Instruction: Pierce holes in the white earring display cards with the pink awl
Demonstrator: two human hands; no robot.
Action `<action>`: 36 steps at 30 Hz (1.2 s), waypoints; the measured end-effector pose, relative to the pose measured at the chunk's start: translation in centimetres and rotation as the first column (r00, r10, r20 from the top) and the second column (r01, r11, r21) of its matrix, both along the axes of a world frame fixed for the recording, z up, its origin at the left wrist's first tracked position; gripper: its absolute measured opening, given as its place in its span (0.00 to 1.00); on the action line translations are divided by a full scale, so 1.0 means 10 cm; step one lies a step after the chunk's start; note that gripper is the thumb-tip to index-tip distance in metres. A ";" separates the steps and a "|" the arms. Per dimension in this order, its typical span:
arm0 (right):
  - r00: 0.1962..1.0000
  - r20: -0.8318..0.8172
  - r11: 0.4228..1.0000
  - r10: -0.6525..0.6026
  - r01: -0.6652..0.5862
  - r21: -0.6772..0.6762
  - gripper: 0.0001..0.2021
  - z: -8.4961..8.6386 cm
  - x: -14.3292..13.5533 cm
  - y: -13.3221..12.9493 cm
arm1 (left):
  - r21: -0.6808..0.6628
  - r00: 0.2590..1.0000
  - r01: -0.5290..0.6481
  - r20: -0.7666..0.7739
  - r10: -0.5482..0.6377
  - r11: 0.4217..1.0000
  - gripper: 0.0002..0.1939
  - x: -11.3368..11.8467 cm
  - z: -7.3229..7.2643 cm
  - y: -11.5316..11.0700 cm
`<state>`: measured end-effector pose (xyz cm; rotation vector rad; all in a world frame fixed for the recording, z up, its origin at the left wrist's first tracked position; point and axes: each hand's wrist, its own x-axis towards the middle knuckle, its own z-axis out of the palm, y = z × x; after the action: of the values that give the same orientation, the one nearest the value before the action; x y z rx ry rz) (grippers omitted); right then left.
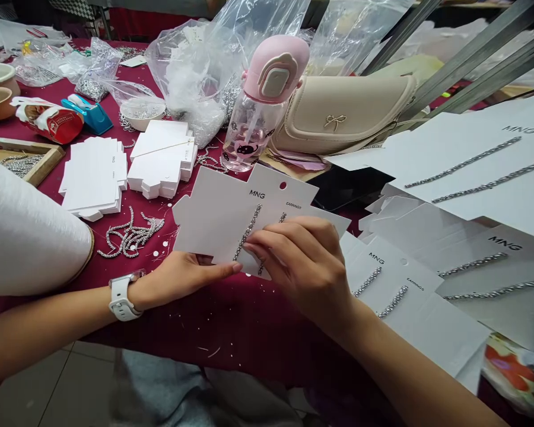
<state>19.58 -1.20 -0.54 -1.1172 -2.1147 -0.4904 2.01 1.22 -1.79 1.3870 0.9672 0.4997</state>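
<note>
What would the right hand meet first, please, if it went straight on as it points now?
Probably the left silver beaded strand on the white cardboard card, which the right hand seems to touch; depth is unclear.

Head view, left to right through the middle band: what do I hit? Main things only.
White roll → loose chains → held card → other MNG cards.

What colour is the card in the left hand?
The card is white, seen best in the head view.
</note>
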 end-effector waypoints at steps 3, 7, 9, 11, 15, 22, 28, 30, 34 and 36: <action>1.000 -0.018 1.000 0.002 -0.003 -0.028 0.04 0.00 0.01 0.00 | -0.018 0.998 0.011 0.056 -0.010 1.000 0.19 0.01 0.01 0.00; 0.998 -0.055 0.997 0.010 -0.014 -0.075 0.03 0.01 0.02 0.01 | -0.002 0.995 0.028 0.092 -0.028 1.000 0.16 0.02 0.00 0.00; 0.998 -0.061 0.996 0.014 -0.019 -0.084 0.02 0.00 0.02 0.01 | 0.012 0.995 0.036 0.090 -0.037 0.999 0.15 0.01 -0.01 0.00; 0.998 -0.061 0.996 0.015 -0.020 -0.082 0.02 0.00 0.02 0.01 | 0.012 0.996 0.041 0.079 -0.042 0.999 0.16 0.01 -0.02 0.00; 0.999 -0.037 0.997 0.016 -0.018 -0.075 0.02 -0.02 0.02 0.01 | -0.013 0.997 0.052 0.054 -0.052 0.999 0.16 0.01 -0.02 -0.01; 0.991 0.128 0.998 0.029 -0.036 0.049 0.05 -0.04 0.02 0.01 | 0.000 0.989 0.057 0.136 -0.056 0.998 0.19 0.01 -0.01 -0.01; 0.981 0.189 0.995 0.044 -0.060 0.079 0.05 -0.04 0.01 0.03 | 0.009 0.993 0.030 0.114 -0.031 0.999 0.19 0.02 -0.04 -0.01; 0.979 0.195 0.994 0.056 -0.074 0.086 0.05 -0.03 0.01 0.04 | 0.027 0.995 0.031 0.097 -0.033 0.999 0.19 0.02 -0.05 -0.01; 0.980 0.192 0.994 0.057 -0.072 0.076 0.06 -0.05 0.00 0.04 | 0.019 0.998 0.036 0.057 -0.037 0.999 0.19 0.03 -0.06 -0.02; 0.982 0.184 0.995 0.051 -0.065 0.073 0.06 -0.06 0.00 0.04 | 0.037 0.998 0.023 0.051 -0.025 0.999 0.20 0.03 -0.07 -0.03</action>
<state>19.55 -0.76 -1.13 -0.9955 -2.2570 -0.6640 2.27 0.97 -2.50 1.4100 0.9029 0.5342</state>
